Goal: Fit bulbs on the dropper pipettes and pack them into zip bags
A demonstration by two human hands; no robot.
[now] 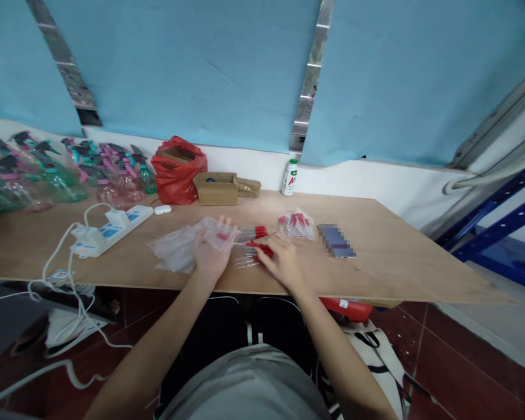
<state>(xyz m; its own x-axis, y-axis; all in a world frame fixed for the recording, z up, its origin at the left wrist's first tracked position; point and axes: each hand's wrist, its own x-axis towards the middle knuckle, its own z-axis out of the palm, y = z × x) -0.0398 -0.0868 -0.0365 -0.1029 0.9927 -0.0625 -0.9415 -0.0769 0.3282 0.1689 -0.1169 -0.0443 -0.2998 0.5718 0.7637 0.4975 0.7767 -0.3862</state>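
My left hand (212, 254), palm up, holds a clear plastic bag (222, 233) between thumb and fingers. Something red shows inside that bag. Under and beside this hand, several flat clear bags (172, 251) lie spread on the table. My right hand (282, 256) has its thumb and fingers closed on a red-handled tool (263, 249) with a thin metal shaft, which looks like a small screwdriver; its shaft points toward the bag. More such tools (258, 232) lie in a row between the hands, red handles to the right. Behind my right hand rests a pile of bagged red-handled tools (296, 224).
On the wooden table (398, 256) are a phone (336, 240) at right and a white bottle (290, 178) by the wall. A cardboard box (217, 189), a red bag (179, 175), a power strip (114, 230) with cables and several spray bottles (56, 181) stand left.
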